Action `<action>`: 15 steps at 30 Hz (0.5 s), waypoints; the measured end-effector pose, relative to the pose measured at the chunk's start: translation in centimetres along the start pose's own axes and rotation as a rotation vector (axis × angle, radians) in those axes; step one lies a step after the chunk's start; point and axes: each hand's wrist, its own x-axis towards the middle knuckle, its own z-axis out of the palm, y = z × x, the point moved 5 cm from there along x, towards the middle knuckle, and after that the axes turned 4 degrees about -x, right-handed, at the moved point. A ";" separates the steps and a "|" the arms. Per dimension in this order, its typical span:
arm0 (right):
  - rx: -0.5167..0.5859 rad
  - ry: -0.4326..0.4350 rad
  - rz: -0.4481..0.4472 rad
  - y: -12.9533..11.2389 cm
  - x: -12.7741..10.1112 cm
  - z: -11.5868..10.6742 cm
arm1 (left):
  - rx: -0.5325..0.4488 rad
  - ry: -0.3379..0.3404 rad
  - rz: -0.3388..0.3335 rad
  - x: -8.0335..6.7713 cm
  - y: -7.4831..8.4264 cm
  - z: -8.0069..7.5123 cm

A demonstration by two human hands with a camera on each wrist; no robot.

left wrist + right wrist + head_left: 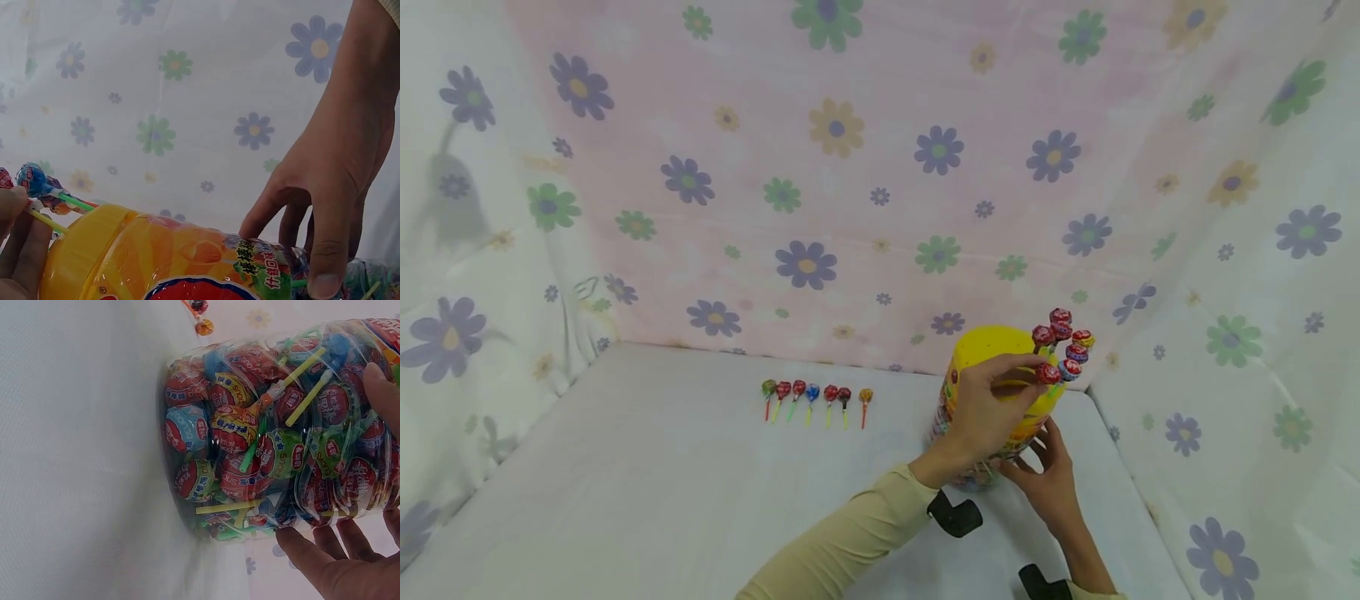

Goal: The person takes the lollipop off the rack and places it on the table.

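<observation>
Jar [250,444]: clear plastic, and what a riot inside, red, blue, yellow and green wrappers, yellow and green sticks!
Jar lid [988,342]: bold, solid yellow.
Jar label [194,234]: orange and yellow, with a white-edged blue-and-red patch.
Lollipops [1061,332] at the jar's lid: reds leading, plus red-and-yellow, purplish, and blue-and-red.
Lollipop row [812,392] left of the jar: here they come, nearest the jar first, orange, dark red, red, blue, red, red, green!
Tabletop [700,467] under the jar: plain white.
Back cloth [880,92] behind the jar: pale pink, scattered purple, green and orange-yellow flowers.
Right-hand cloth [1255,283] beyond the jar: white, flowered likewise.
Sleeve [850,533] left of the jar: plain pale yellow.
</observation>
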 end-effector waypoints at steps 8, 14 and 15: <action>0.028 -0.004 0.024 0.1 0.1 0.0 | -0.022 0.009 -0.010 0.2 -0.2 -0.3; 0.026 0.004 0.034 0.2 0.2 -0.1 | -0.065 0.085 0.135 1.1 1.8 -1.3; 0.023 0.006 0.037 0.2 0.2 -0.1 | -0.067 0.095 0.166 1.2 2.3 -1.6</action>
